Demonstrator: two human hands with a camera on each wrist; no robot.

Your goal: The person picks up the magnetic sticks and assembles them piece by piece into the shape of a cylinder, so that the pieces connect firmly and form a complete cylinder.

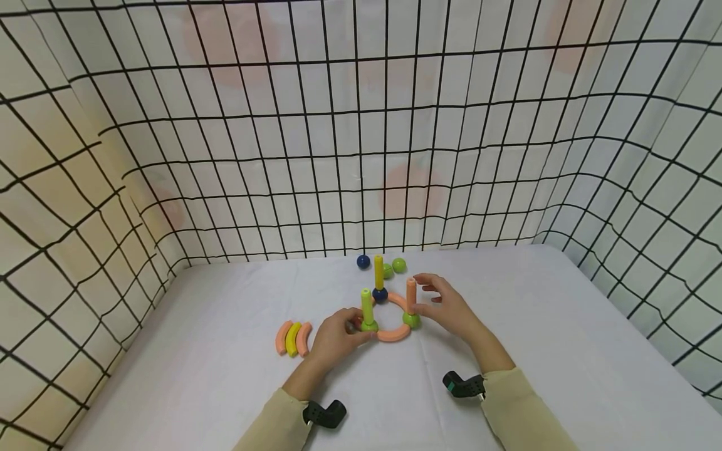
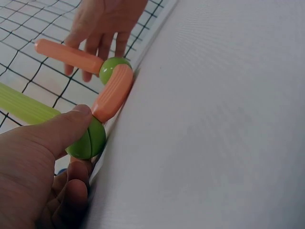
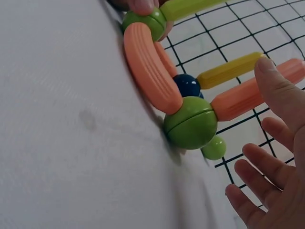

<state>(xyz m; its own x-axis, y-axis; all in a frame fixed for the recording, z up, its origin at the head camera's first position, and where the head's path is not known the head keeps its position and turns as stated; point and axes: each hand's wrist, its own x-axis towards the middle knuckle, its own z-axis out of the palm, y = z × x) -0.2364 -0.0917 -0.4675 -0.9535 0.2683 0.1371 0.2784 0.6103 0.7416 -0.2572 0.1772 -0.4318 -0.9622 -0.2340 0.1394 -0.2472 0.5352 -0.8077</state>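
Note:
A ring of curved orange sticks (image 1: pixel 393 335) joined by balls lies on the table, with straight sticks standing up from it. My left hand (image 1: pixel 337 335) pinches the front-left green ball (image 2: pixel 88 140) between thumb and fingers; a light green stick (image 1: pixel 366 305) rises from that ball. On the right, my right hand (image 1: pixel 448 307) is beside an upright orange stick (image 1: pixel 411 294), its fingers spread and its thumb overlapping the stick in the right wrist view. That stick stands on another green ball (image 3: pixel 190 122). At the back, a yellow stick (image 1: pixel 378 272) tops a navy ball (image 1: pixel 380 294).
Left of the ring lie two curved orange sticks (image 1: pixel 284 337) and a curved yellow stick (image 1: pixel 292 339) side by side. Behind it are a loose navy ball (image 1: pixel 363 262) and two green balls (image 1: pixel 399 265). A black-lined grid wall (image 1: pixel 355 188) surrounds the white table (image 1: pixel 507 282).

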